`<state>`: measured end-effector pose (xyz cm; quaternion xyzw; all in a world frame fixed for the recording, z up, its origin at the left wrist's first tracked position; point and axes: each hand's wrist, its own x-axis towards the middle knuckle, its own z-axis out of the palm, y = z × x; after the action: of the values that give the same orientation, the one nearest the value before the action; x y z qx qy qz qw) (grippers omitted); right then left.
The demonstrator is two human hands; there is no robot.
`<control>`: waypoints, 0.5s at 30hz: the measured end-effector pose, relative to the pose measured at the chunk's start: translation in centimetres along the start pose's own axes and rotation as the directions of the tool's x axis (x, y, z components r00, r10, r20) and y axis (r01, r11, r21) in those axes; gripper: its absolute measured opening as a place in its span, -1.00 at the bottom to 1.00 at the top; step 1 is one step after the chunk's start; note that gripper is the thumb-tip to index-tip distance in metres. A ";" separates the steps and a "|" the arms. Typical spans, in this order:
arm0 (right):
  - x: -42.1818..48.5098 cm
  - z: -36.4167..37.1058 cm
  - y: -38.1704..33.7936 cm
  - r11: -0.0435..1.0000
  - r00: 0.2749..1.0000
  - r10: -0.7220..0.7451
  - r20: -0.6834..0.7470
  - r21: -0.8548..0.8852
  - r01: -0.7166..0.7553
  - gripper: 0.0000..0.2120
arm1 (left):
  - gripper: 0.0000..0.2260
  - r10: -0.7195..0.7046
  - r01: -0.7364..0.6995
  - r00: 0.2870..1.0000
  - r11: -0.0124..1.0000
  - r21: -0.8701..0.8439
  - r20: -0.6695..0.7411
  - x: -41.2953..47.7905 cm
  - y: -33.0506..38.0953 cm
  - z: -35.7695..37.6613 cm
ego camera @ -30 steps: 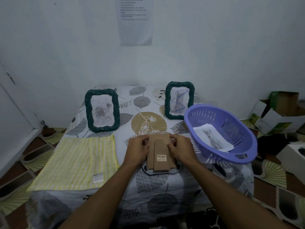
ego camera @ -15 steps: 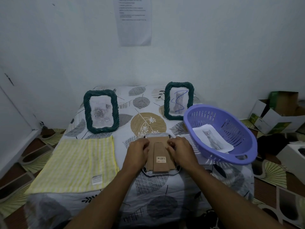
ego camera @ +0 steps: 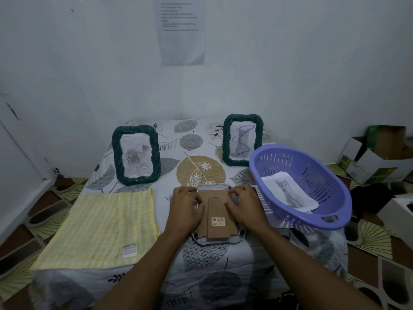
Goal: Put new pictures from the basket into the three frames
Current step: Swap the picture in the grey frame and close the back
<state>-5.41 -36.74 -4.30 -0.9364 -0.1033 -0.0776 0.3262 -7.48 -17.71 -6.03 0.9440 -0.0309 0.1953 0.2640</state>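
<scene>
A frame lies face down at the table's front centre, showing its brown cardboard back, folded stand and barcode sticker. My left hand rests on its left edge and my right hand on its right edge, fingers curled at the upper corners. Two dark green woven frames stand behind: the left frame holds a rose picture, the right frame a cat picture with blue scribble. A purple basket on the right holds cat pictures.
A yellow striped cloth lies flat at the front left of the leaf-patterned table cover. Cardboard boxes sit on the floor to the right. A printed sheet hangs on the wall.
Both hands stay on the face-down frame; their fingers have shifted slightly along its upper corners. Nothing else has moved.
</scene>
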 end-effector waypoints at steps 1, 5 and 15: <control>0.1 0.1 0.0 1.000 1.000 0.012 -0.007 0.004 -0.012 -0.70 | -0.93 -0.001 0.001 1.000 1.000 -0.013 -0.002 -0.1 -0.1 0.1; 0.3 0.6 0.3 0.999 0.999 0.038 -0.006 0.002 -0.038 -0.55 | -0.93 -0.033 0.031 0.999 0.993 -0.111 -0.020 -0.5 0.0 0.1; 0.3 1.1 0.7 0.999 0.999 0.040 -0.013 0.011 -0.040 -0.65 | -0.83 -0.073 0.072 0.997 0.991 -0.116 -0.006 -0.8 -0.7 0.8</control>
<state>-4.92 -36.51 -5.49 -0.9360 -0.0828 -0.0770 0.3334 -7.83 -17.56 -7.25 0.9267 -0.0067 0.1883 0.3252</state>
